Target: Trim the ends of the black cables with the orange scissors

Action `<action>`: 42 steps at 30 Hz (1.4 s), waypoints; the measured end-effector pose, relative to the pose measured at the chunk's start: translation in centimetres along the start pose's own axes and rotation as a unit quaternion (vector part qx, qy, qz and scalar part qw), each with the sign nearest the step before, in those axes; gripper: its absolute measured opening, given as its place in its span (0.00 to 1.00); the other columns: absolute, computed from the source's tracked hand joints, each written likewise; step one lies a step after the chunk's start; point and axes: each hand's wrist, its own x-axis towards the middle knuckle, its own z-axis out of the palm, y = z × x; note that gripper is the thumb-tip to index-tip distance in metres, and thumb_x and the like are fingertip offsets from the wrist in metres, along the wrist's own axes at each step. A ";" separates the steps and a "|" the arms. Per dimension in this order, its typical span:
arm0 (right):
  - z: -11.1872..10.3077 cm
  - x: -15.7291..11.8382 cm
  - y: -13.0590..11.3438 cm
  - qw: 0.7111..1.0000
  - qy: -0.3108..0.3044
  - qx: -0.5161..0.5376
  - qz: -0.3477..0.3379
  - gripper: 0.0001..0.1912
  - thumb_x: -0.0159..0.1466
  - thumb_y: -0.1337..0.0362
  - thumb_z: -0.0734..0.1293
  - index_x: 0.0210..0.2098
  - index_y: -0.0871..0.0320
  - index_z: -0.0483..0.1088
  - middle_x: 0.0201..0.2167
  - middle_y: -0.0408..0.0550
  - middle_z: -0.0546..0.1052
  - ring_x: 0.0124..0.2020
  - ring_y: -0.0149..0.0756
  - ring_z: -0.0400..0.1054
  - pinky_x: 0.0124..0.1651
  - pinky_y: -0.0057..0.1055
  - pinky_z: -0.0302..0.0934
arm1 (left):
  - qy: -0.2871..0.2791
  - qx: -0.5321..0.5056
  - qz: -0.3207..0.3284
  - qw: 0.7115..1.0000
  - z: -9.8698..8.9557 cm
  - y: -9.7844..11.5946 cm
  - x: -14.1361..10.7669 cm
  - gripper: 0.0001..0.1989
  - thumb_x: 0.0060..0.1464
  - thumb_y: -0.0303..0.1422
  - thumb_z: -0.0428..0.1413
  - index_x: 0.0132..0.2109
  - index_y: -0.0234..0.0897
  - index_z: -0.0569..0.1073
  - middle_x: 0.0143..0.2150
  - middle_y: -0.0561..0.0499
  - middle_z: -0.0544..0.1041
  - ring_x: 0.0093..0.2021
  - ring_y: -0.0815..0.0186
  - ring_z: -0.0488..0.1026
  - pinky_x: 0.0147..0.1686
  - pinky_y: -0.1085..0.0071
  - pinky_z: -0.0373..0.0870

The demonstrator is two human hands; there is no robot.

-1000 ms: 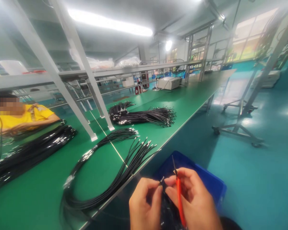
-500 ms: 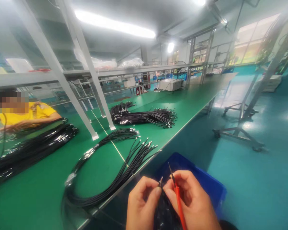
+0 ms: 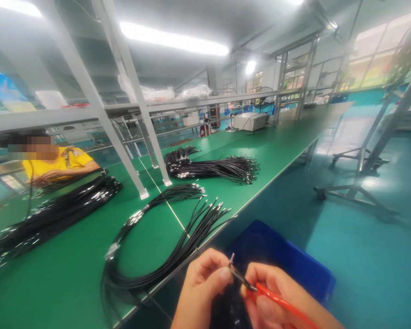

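My left hand point(image 3: 207, 278) pinches a black cable by its end, between thumb and forefinger. The cable's small metal tip point(image 3: 232, 258) sticks up past the fingers. My right hand point(image 3: 270, 288) is closed round a red-handled tool point(image 3: 282, 301) with narrow dark metal jaws; whether it is scissors or pliers I cannot tell. Its jaws reach left to the cable end, just below the metal tip. Left of my hands, a curved bundle of black cables point(image 3: 150, 278) lies on the green table point(image 3: 150, 242), its metal-tipped ends near the edge.
A blue bin point(image 3: 294, 256) stands below my hands, beside the table. More black cable bundles point(image 3: 219, 168) lie further back, with a large pile point(image 3: 65, 210) at left. A person in yellow point(image 3: 66, 160) sits across. Shelf posts point(image 3: 150, 96) rise from the table; a wheeled stand point(image 3: 358, 187) is at right.
The red-handled tool has tipped from upright to pointing left, and its jaws now meet the cable end. My right hand has turned with it. The view has shifted slightly left.
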 end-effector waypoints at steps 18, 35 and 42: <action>1.1 -1.1 -1.5 0.976 0.114 -0.186 0.024 0.15 0.48 0.66 0.74 0.26 0.56 0.62 0.17 0.35 0.69 0.17 0.22 0.59 0.20 0.19 0.50 | -0.003 0.034 0.014 0.999 -0.5 -0.8 0.4 0.11 0.43 0.38 0.64 0.26 0.35 0.73 0.21 0.55 0.70 0.21 0.73 0.61 0.22 0.78 0.57; -0.4 -3.4 -1.0 0.990 0.108 -0.044 -0.083 0.27 0.44 0.44 0.75 0.32 0.55 0.65 0.21 0.41 0.67 0.19 0.26 0.56 0.22 0.26 0.50 | 0.145 0.391 0.384 0.824 1.6 -1.3 -0.5 0.09 0.50 0.22 0.56 0.31 0.42 0.73 0.25 0.53 0.73 0.24 0.68 0.69 0.25 0.74 0.64; 0.4 -3.0 -2.3 0.964 0.193 0.033 -0.180 0.19 0.49 0.46 0.72 0.25 0.54 0.68 0.20 0.40 0.64 0.21 0.31 0.54 0.24 0.29 0.54 | 0.029 0.470 0.248 0.847 2.9 -3.6 0.0 0.08 0.49 0.23 0.56 0.28 0.41 0.73 0.26 0.51 0.75 0.26 0.64 0.71 0.26 0.72 0.62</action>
